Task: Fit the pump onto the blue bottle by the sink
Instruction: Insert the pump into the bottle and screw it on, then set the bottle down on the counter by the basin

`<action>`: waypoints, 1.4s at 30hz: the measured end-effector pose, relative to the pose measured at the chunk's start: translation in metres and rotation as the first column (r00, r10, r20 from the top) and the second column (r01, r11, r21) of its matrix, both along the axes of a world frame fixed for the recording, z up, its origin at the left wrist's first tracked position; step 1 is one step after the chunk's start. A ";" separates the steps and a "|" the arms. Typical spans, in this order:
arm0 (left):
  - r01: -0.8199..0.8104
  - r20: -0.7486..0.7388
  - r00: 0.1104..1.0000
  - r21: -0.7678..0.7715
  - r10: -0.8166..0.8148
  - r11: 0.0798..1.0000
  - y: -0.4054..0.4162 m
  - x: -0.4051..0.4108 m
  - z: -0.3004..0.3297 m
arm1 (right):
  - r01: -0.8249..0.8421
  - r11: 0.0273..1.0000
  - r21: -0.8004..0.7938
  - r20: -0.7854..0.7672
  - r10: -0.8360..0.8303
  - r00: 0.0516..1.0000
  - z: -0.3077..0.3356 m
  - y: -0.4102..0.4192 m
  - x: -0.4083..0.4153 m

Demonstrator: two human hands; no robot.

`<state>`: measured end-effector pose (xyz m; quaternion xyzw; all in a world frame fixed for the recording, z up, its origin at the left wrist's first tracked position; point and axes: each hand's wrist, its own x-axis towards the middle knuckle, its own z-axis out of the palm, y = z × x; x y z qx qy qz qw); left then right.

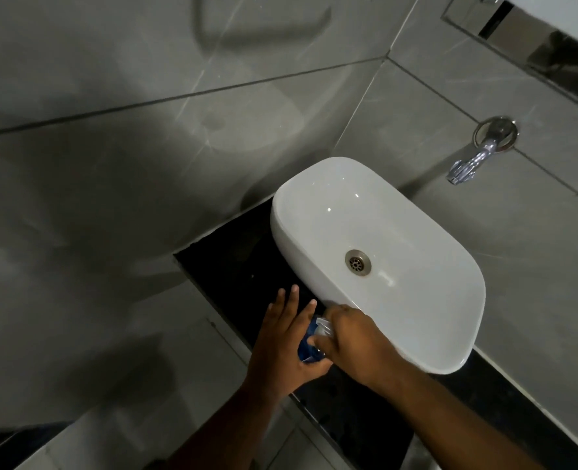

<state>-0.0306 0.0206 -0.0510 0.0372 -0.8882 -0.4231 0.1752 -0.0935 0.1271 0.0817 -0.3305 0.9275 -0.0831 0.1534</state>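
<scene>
A blue bottle (307, 347) stands on the black counter (233, 266) just left of the white sink (382, 212). Only a sliver of the bottle shows between my hands. My left hand (281, 337) rests against the bottle's left side, palm on it and fingers stretched out straight. My right hand (352, 340) is closed over the top of the bottle, fingers wrapped around a clear pump (323, 325) whose tip peeks out above the knuckles. Whether the pump sits in the neck is hidden.
A chrome tap (470, 164) sticks out of the grey tiled wall above the sink's right side. The sink's drain (358, 262) is in its middle. Grey tiles (111, 198) surround the counter on the left and behind.
</scene>
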 end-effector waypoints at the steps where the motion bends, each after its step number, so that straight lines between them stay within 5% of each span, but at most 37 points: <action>1: 0.006 -0.006 1.000 -0.001 -0.006 1.000 0.000 0.000 0.000 | 0.028 0.999 -0.018 -0.011 -0.028 1.000 -0.002 0.001 0.002; 8: 0.005 -0.005 1.000 0.000 -0.005 1.000 0.000 0.002 0.005 | 0.099 0.994 -0.051 0.179 -0.089 0.980 0.014 0.007 -0.003; 19: -0.025 0.019 1.000 0.005 0.025 1.000 0.003 0.002 0.006 | -0.158 0.982 -0.106 0.123 0.171 0.978 0.030 0.015 -0.010; 26: 0.011 0.056 0.998 0.023 -0.012 1.000 0.001 0.002 0.007 | -0.110 0.980 -0.164 0.145 0.134 0.980 0.025 0.020 -0.008; 30: 0.104 0.114 0.988 0.048 -0.109 0.993 -0.008 0.008 0.011 | 0.179 0.952 -0.246 0.213 -0.127 0.969 0.015 0.044 -0.005; 34: 0.040 0.103 0.993 0.201 -0.061 0.979 -0.022 0.023 0.016 | 0.603 0.761 -0.239 0.548 -0.407 0.731 -0.015 0.066 0.018; 37: -0.067 0.144 0.989 0.348 0.017 0.935 -0.024 0.028 0.026 | 0.656 0.703 -0.273 0.596 -0.412 0.689 -0.036 0.057 0.038; 42: -0.092 0.183 0.983 0.524 -0.006 0.847 -0.017 0.017 0.041 | 0.616 0.673 -0.409 0.481 -0.415 0.773 -0.053 0.028 0.041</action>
